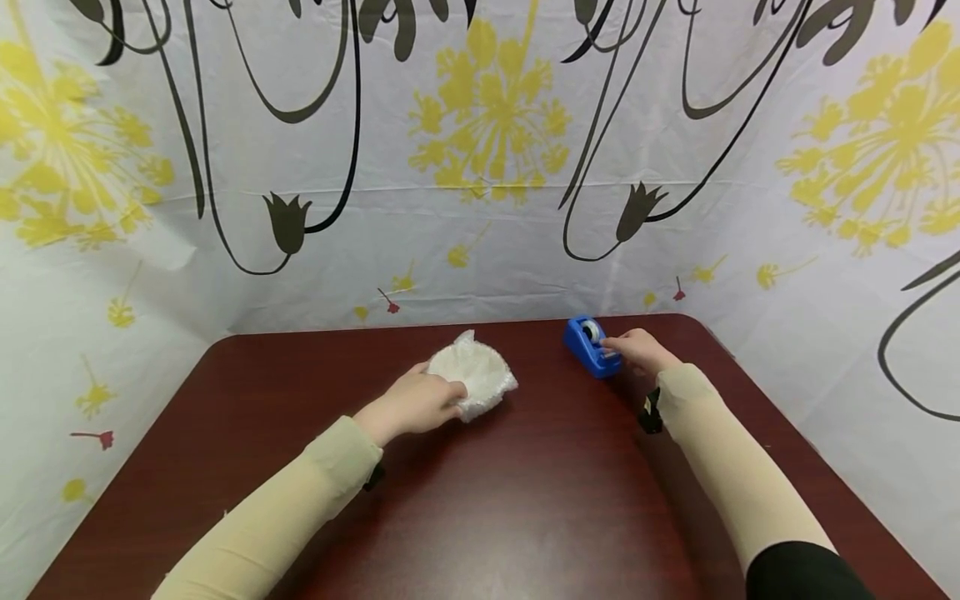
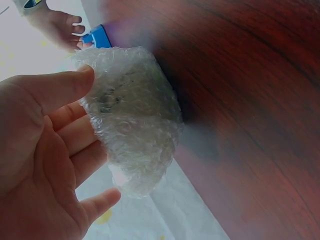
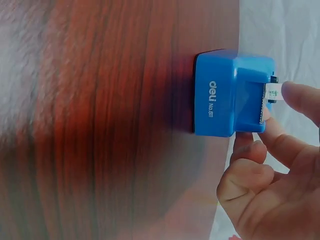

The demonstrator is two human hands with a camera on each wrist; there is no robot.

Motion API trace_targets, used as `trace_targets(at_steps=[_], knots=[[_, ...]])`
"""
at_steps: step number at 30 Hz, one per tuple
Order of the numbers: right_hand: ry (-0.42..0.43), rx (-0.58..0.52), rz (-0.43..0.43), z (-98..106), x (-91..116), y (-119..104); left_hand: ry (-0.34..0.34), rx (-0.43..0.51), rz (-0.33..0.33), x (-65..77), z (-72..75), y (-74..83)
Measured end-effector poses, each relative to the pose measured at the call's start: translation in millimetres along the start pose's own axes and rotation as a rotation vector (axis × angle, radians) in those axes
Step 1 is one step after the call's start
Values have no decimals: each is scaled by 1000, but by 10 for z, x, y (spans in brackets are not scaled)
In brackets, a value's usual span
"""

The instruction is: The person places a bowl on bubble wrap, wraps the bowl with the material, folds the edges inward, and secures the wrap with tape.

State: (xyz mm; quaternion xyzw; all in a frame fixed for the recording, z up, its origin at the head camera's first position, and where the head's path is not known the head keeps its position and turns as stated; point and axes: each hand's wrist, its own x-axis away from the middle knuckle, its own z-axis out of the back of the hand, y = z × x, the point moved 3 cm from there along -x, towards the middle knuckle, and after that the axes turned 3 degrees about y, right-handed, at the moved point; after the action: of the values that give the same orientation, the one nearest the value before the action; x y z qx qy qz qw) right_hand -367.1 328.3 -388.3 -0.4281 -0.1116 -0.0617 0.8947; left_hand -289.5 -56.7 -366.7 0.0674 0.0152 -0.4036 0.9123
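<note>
My left hand (image 1: pixel 416 402) holds a bundle of bubble wrap (image 1: pixel 480 373) just over the table. In the left wrist view the thumb presses one side of the clear wrap (image 2: pixel 140 120) and the fingers lie behind it. What is inside is hard to make out. At the back right stands a blue tape dispenser (image 1: pixel 579 342), where my right hand (image 1: pixel 639 350) reaches its cutter end. Seen from the right wrist, the thumb and index finger are at the short end of tape (image 3: pixel 274 92) past the toothed edge, while the other fingers curl beside the dispenser.
A dark red-brown table (image 1: pixel 517 508) with rounded far corners lies under both hands. Behind and beside it hangs a white cloth (image 1: pixel 465 283) printed with yellow flowers and dark stems. The dispenser stands near the table's far edge.
</note>
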Motion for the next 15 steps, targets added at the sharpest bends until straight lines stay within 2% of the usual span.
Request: trace_targets(at_steps=[4,10,12,15], knots=[[7,-76,-22,2,-4,-4,-7,16,7,-6,-3,-6],[-11,-278,-105,-33,-16,-21,-15,17,14,8,5,-11],[-4,-290,-119,-34,-20,-23,-13,17,12,8,3,-14],[17,-215,-120,-11,-20,-11,-6,27,8,2,-12,-15]])
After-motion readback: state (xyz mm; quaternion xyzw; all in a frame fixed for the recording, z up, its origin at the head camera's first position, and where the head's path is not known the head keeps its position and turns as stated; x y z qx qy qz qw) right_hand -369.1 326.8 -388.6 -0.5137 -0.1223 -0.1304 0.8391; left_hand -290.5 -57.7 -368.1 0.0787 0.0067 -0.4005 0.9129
